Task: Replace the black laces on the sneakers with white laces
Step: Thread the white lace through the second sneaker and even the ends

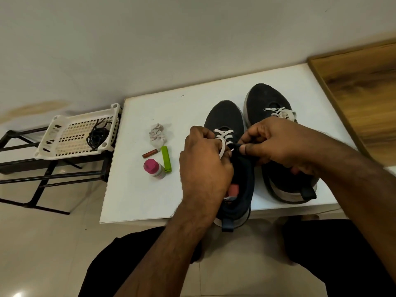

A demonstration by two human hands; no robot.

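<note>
Sneakers, two of them, dark knit with pale soles, sit side by side on a white table [171,108], toes pointing away from the person and heels toward the near edge, which puts the eyelets within easy reach. The left sneaker [225,116] hangs slightly over that edge, heel tab toward the lap. Both hands meet over its tongue. The left hand [203,163] has its fingers curled around a loop of flat white lace [224,136], holding the slack taut. The right hand [276,144] pinches the lace's stiff tip between thumb and forefinger against the eyelet edge, apparently to feed it through the next hole. Three or so crossings are already threaded lower down, nearer the toe.

The right sneaker [267,97], just beside the first, shows white lacing too, partly hidden under the right wrist; whether it is fully laced cannot be told.

Black laces [97,136], a limp tangled cord, lie in a white perforated plastic basket [70,136] on a black metal rack left of the table, well apart from the shoes and seemingly set aside as finished with.

Between basket and shoes lie a crumpled grey cloth [157,133], a small brown tube [150,153], a green clip-like bar [166,158] and a pink-capped bottle [153,168] on its side.
</note>
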